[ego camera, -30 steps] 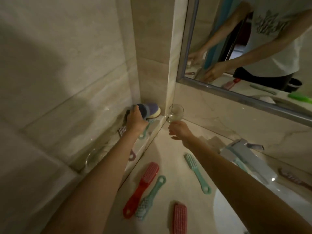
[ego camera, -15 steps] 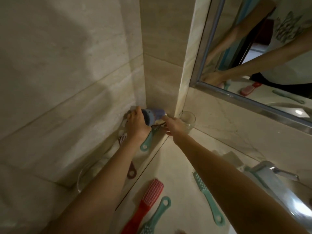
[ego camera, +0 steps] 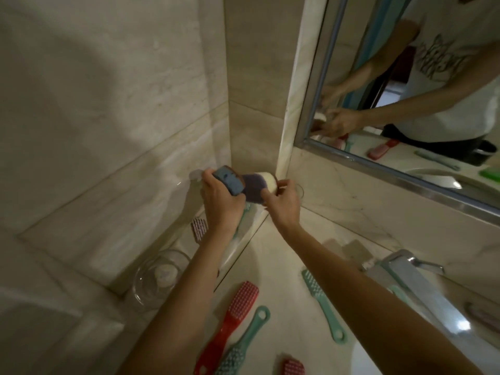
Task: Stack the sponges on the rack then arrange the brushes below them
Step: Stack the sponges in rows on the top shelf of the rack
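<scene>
— Where are the sponges?
— In the far corner, above the glass shelf (ego camera: 232,255). The left hand (ego camera: 219,201) holds the left sponge (ego camera: 228,181), and the right sponge (ego camera: 254,189) touches it, held by the right hand (ego camera: 284,204).
— And the brushes?
— A shelf brush (ego camera: 198,228) lies under the left wrist, with a bowl (ego camera: 159,277) nearer on the shelf. On the counter (ego camera: 270,255), right of the shelf, a pair of brushes (ego camera: 230,318) lies side by side. A lone brush (ego camera: 322,304) lies between them and the tap (ego camera: 414,282).

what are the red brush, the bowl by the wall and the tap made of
Red brush: looks like moulded plastic, slightly glossy, its handle one even colour. Bowl: probably clear glass; the wall shows through it and its rim glints. Tap: polished metal, likely chrome-plated, with bright mirror-like highlights.
</scene>
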`<state>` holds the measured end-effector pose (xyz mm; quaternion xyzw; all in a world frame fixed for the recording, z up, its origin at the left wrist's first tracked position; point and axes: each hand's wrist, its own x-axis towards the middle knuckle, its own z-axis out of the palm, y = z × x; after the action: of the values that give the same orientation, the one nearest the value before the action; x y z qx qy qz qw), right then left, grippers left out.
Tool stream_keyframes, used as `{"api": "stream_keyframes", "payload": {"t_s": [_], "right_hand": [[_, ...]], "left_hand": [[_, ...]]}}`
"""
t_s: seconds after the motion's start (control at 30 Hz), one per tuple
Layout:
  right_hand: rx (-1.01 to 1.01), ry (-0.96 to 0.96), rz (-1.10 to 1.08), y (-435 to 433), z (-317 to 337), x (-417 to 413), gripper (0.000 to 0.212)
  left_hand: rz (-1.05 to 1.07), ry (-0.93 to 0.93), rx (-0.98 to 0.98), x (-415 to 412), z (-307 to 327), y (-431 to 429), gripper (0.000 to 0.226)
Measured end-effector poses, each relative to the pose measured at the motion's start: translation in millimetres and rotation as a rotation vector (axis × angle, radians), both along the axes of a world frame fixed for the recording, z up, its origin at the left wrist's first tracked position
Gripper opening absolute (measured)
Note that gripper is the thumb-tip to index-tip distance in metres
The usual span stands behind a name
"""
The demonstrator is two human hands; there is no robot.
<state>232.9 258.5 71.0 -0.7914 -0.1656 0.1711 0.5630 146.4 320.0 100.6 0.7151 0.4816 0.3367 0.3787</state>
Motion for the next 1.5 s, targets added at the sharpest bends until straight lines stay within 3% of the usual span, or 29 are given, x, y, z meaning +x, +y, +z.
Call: {"api": "stream_keyframes", "payload": {"t_s": [0.23, 0.4, 0.5, 0.73, 0.8, 0.9, 1.0, 1.17, 1.5], "right_hand": [[0.338, -0.080, 0.112, -112.8, 63.4, -36.2, 0.040], [0.497, 0.001, 0.155, -195.5, 91.4, -44.7, 0.024], [0.524, 0.061, 0.008, -248.7, 116.5, -38.9, 0.019], [0.489, -0.061, -0.170, -398.7, 178.1, -20.5, 0.019], [0.460, -0.110, -0.210, -443.4, 194.1, -14.4, 0.020], [0.377, -0.200, -0.251, -512.0, 217.1, -7.3, 0.039], [0.273, -0.319, -0.242, -581.7, 236.7, 2.1, 0.047], [0.093, -0.441, -0.236, -678.3, 260.0, 31.1, 0.059], [-0.383, -0.690, -0.229, -730.7, 264.5, 88.6, 0.056]], "left_hand": [[0.023, -0.497, -0.105, -6.5, 46.2, -94.3, 0.068], [-0.086, -0.656, -0.107, 8.5, 83.4, -181.1, 0.062], [-0.224, -0.714, -0.110, 15.7, 100.4, -232.0, 0.063], [-0.479, -0.822, -0.161, 26.3, 144.9, -367.9, 0.062], [-0.550, -0.852, -0.186, 31.0, 156.4, -404.8, 0.065], [-0.637, -0.837, -0.227, 40.8, 170.2, -458.3, 0.071], [-0.724, -0.791, -0.281, 53.9, 181.2, -508.1, 0.065], [-0.903, -0.850, -0.647, 75.7, 193.4, -570.7, 0.072], [-0.843, -0.769, -0.674, 115.9, 188.9, -628.4, 0.071]]}}
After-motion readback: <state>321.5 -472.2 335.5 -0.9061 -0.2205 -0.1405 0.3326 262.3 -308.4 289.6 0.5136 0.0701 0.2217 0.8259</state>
